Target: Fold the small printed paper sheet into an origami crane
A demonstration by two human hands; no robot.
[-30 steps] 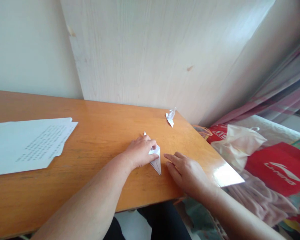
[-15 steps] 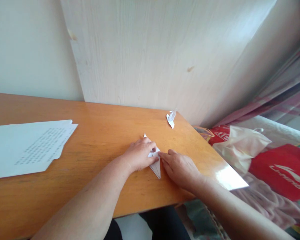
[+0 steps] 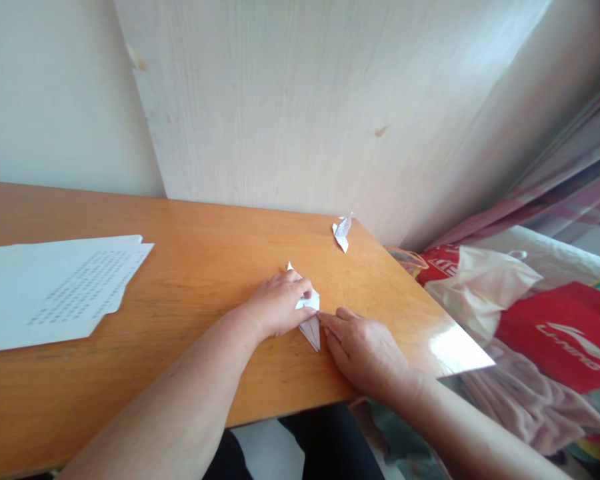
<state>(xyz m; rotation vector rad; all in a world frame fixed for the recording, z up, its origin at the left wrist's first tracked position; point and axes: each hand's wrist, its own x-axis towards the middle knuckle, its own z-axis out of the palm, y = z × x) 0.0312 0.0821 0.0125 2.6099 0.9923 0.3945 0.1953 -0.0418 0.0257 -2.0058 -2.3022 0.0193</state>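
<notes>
Table, (image 3: 220,247) orange-brown wood, glossy. Far edge: set along a pale wood-grain panel (image 3: 300,100) and, farther left, a plain wall (image 3: 45,87). Right edge: slanting from the far corner out to a near corner, with white glare beside it. Near edge: below the hands, above legs in dark trousers (image 3: 333,440).

Folded paper, (image 3: 310,332) one, white, narrow and pointed at both ends; flat on the table, nearer the near edge than the far one, partly hidden by the left hand. (image 3: 283,303) That hand, fingers bent and thumb on the paper, holds it down against the wood. Right hand, (image 3: 363,347) low over the table, index finger extended to the paper's right edge; whether it pinches the paper, cannot tell.

Room about the hands: wood surface from the left wrist across to the printed sheets, (image 3: 70,280) well apart at left; more wood beyond the fingers, up to a small folded paper figure (image 3: 342,233) near the far right corner.

Beyond the right edge: white bag, (image 3: 485,287) red bag with white lettering, (image 3: 565,337) pinkish cloth, (image 3: 530,400) and a sheer purplish curtain (image 3: 545,173) above.
</notes>
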